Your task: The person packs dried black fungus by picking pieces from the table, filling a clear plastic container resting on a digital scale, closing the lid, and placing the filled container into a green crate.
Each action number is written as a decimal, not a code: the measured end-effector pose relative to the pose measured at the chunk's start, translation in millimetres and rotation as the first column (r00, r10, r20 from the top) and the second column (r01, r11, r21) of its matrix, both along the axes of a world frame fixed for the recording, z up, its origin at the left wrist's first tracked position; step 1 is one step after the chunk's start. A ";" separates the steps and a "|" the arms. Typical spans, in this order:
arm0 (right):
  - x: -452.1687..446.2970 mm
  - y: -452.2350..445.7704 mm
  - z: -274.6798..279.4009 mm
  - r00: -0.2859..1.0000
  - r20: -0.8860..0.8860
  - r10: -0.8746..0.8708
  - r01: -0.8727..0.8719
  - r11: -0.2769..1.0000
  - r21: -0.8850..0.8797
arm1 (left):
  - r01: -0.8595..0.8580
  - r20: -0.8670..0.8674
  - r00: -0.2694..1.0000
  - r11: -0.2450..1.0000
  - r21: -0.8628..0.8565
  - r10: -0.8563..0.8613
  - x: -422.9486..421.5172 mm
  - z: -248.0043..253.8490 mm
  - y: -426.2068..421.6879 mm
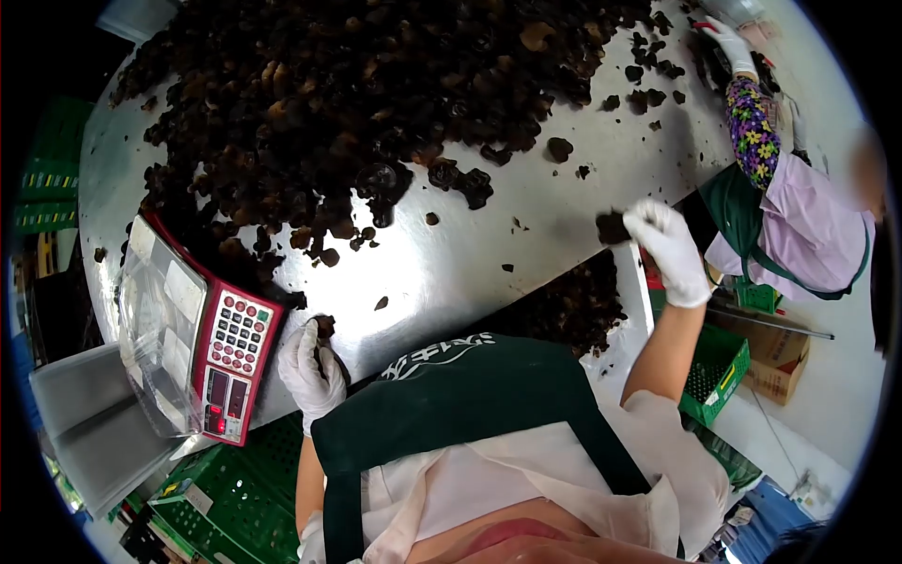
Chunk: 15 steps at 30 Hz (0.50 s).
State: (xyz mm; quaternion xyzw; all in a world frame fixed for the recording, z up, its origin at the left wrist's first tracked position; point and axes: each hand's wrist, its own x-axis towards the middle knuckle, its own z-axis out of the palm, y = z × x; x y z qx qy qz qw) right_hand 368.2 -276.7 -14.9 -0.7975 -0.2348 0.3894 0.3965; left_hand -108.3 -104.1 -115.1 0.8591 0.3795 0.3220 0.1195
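My left hand [312, 374], in a white glove, is closed around dark pieces of wood ear mushroom [326, 327] at the near edge of the metal table [442, 268]. My right hand [669, 252], also gloved, is raised on the right with its fingers pinched. A dark, slightly blurred wood ear mushroom [613, 227] hangs from its fingertips. Below and left of that hand, a white bin [640, 299] holds more dark pieces. A large heap of wood ear mushrooms [376, 85] covers the far part of the table, with loose bits scattered towards me.
A red scale [240, 329] with a clear plastic cover stands left of my left hand. Green crates [235, 489] and a grey tub [89, 423] are below it. At the right, a co-worker's gloved hand [733, 47] is over the table; a green crate [716, 376] and cardboard box [778, 357] stand below.
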 end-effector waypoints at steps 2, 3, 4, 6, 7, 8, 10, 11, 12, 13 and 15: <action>1.8 -26.7 6.4 0.988 0.130 0.078 -0.036 0.955 -0.295 | -0.001 -0.054 0.999 1.000 0.006 0.001 1.4 7.6 -1.5; -4.6 -30.9 11.1 0.965 0.235 0.113 -0.022 0.933 -0.359 | -0.010 -0.073 0.997 1.000 0.012 0.011 -0.9 5.7 -2.0; -10.8 -25.5 10.1 0.967 0.230 0.114 -0.025 0.933 -0.359 | -0.018 -0.092 0.996 1.000 0.022 0.020 -3.0 3.6 -2.2; -31.5 -6.7 3.3 0.785 0.603 0.143 -0.013 0.977 -0.215 | -0.027 -0.116 0.993 0.999 0.038 0.031 -5.9 1.5 -3.9; -35.1 7.3 -11.1 0.733 0.661 0.162 -0.103 0.986 -0.128 | -0.037 -0.128 0.991 0.998 0.052 0.044 -6.6 -0.5 -4.3; -36.6 26.7 -25.9 0.674 0.719 0.170 -0.198 0.979 -0.047 | -0.032 -0.130 0.991 0.998 0.057 0.039 -7.7 -3.5 -4.9; -54.4 72.9 -32.1 0.650 0.717 0.252 -0.294 0.953 -0.069 | -0.037 -0.091 0.995 0.999 0.032 0.040 -10.7 -7.1 -5.1; -60.7 95.7 -37.2 0.638 0.730 0.244 -0.313 0.949 -0.044 | -0.035 -0.092 0.995 0.999 0.038 0.038 -11.2 -6.3 -4.4; -65.2 117.6 -44.1 0.626 0.742 0.238 -0.332 0.943 -0.021 | -0.029 -0.102 0.994 0.999 0.040 0.033 -11.1 -5.5 -4.3; -66.5 138.6 -52.8 0.615 0.759 0.214 -0.338 0.941 0.008 | -0.024 -0.111 0.993 0.999 0.040 0.028 -11.3 -4.7 -4.8; -75.3 170.2 -69.8 0.580 0.793 0.187 -0.375 0.925 0.056 | -0.026 -0.115 0.993 0.999 0.048 0.031 -11.5 -4.1 -5.7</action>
